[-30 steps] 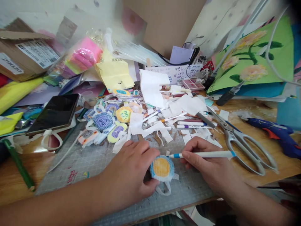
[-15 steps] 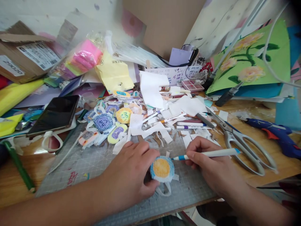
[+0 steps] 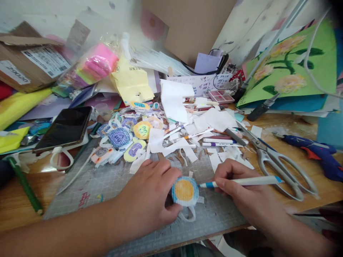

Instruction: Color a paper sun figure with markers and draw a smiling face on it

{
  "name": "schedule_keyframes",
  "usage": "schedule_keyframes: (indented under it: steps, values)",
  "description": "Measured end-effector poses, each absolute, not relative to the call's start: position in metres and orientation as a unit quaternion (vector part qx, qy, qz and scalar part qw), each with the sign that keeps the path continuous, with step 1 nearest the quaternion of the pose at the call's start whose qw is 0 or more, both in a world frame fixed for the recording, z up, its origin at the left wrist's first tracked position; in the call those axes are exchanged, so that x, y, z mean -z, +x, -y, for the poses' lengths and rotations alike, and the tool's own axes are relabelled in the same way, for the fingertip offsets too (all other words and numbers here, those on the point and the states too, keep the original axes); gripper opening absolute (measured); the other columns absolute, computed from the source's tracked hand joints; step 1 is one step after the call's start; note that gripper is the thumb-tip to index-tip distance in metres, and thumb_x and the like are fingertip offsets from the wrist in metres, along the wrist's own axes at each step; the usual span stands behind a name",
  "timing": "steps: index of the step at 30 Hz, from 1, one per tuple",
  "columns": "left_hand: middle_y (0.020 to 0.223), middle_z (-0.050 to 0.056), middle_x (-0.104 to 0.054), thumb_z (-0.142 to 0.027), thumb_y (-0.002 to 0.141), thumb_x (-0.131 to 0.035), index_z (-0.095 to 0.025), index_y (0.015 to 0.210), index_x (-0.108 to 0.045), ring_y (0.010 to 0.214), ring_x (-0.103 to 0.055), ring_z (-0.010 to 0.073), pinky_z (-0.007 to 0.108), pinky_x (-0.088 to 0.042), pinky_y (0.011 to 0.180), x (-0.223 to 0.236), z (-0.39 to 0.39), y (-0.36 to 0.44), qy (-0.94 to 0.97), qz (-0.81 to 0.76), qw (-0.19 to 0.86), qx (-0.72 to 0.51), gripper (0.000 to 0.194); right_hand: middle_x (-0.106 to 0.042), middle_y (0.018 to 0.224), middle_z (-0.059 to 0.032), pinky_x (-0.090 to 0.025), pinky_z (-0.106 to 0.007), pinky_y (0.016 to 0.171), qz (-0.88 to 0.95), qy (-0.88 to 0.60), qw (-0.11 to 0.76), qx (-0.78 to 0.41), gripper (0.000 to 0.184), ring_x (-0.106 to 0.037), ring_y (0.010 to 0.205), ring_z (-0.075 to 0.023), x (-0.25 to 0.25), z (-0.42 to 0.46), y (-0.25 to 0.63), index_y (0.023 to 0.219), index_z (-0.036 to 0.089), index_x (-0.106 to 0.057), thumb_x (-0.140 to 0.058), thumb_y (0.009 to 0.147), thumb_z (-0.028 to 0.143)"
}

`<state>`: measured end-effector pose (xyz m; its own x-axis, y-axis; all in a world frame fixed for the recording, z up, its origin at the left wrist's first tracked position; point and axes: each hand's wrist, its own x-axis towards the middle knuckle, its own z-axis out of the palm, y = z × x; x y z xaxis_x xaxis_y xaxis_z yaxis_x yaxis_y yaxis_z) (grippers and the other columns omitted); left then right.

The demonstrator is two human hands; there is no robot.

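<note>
My left hand (image 3: 158, 194) grips a small round paper piece (image 3: 184, 190) by its left edge, thumb below and fingers above. Its centre is coloured orange and its rim light blue, with white paper loops sticking out at the bottom and side. Between the fingers of my right hand (image 3: 235, 182) is a blue felt-tip marker (image 3: 257, 181), its tip at the right rim of the paper piece. Both hands are just above a grey cutting mat (image 3: 128, 228). Behind them lies a pile of similar coloured paper pieces (image 3: 119, 137).
White paper scraps (image 3: 214, 119) and several markers (image 3: 219, 144) spread behind my hands. Scissors (image 3: 281, 171) and a blue glue gun (image 3: 308, 146) lie at the right. A phone (image 3: 65, 126) and a green pencil (image 3: 26, 187) are at the left, a cardboard box (image 3: 32, 60) farther back.
The marker and my right hand have shifted slightly right, and the marker lies a little flatter. My left hand keeps its hold on the paper piece. The whole view has moved slightly.
</note>
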<state>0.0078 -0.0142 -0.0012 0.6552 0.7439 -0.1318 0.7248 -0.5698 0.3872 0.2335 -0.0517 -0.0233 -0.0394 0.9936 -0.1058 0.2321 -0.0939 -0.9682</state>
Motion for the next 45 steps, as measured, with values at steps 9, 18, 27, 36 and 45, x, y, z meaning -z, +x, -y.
schedule_keyframes:
  steps: [9, 18, 27, 36, 45]
  values:
    - [0.093, 0.004, -0.055, -0.034, 0.064, -0.068, -0.021, 0.095, -0.056, 0.089, -0.051, 0.0264, 0.046, -0.037, 0.082, 0.003, 0.016, 0.007, 0.884, -0.426, 0.191, -0.039, 0.036, -0.057, 0.064, 0.0005, -0.038, -0.026, 0.050, 0.619, -0.563, 0.336, -0.432, 0.019, -0.050, 0.060, -0.0168, 0.018, 0.066, 0.233, 0.066, 0.023, -0.054, -0.053, 0.083, 0.033]
    - [0.093, 0.004, -0.055, -0.034, 0.064, -0.068, -0.020, 0.095, -0.056, 0.089, -0.051, 0.0265, 0.046, -0.037, 0.082, 0.004, 0.018, 0.007, 0.885, -0.423, 0.190, -0.046, 0.036, -0.053, 0.061, 0.0015, -0.038, -0.027, 0.049, 0.612, -0.579, 0.335, -0.422, 0.021, -0.047, 0.056, -0.0159, 0.021, 0.070, 0.234, 0.068, 0.024, -0.053, -0.052, 0.086, 0.034]
    - [0.094, 0.005, -0.056, -0.034, 0.065, -0.067, -0.021, 0.096, -0.055, 0.089, -0.052, 0.0267, 0.046, -0.037, 0.082, 0.003, 0.015, 0.008, 0.888, -0.418, 0.187, -0.044, 0.036, -0.056, 0.062, 0.0002, -0.038, -0.028, 0.049, 0.610, -0.583, 0.355, -0.403, 0.019, -0.050, 0.058, -0.0170, 0.022, 0.074, 0.231, 0.070, 0.024, -0.056, -0.054, 0.086, 0.033]
    - [0.093, 0.005, -0.055, -0.034, 0.064, -0.067, -0.020, 0.096, -0.055, 0.091, -0.052, 0.0272, 0.046, -0.037, 0.083, 0.003, 0.017, 0.007, 0.889, -0.417, 0.182, -0.046, 0.036, -0.059, 0.066, -0.0002, -0.038, -0.028, 0.051, 0.622, -0.569, 0.350, -0.409, 0.018, -0.052, 0.061, -0.0173, 0.021, 0.073, 0.229, 0.070, 0.024, -0.056, -0.056, 0.085, 0.034]
    - [0.094, 0.006, -0.055, -0.035, 0.066, -0.066, -0.020, 0.096, -0.055, 0.090, -0.052, 0.0272, 0.047, -0.038, 0.082, 0.002, 0.015, 0.008, 0.891, -0.414, 0.181, -0.036, 0.036, -0.058, 0.066, -0.0009, -0.038, -0.028, 0.050, 0.610, -0.575, 0.350, -0.420, 0.019, -0.051, 0.061, -0.0174, 0.023, 0.075, 0.227, 0.071, 0.023, -0.057, -0.055, 0.086, 0.036]
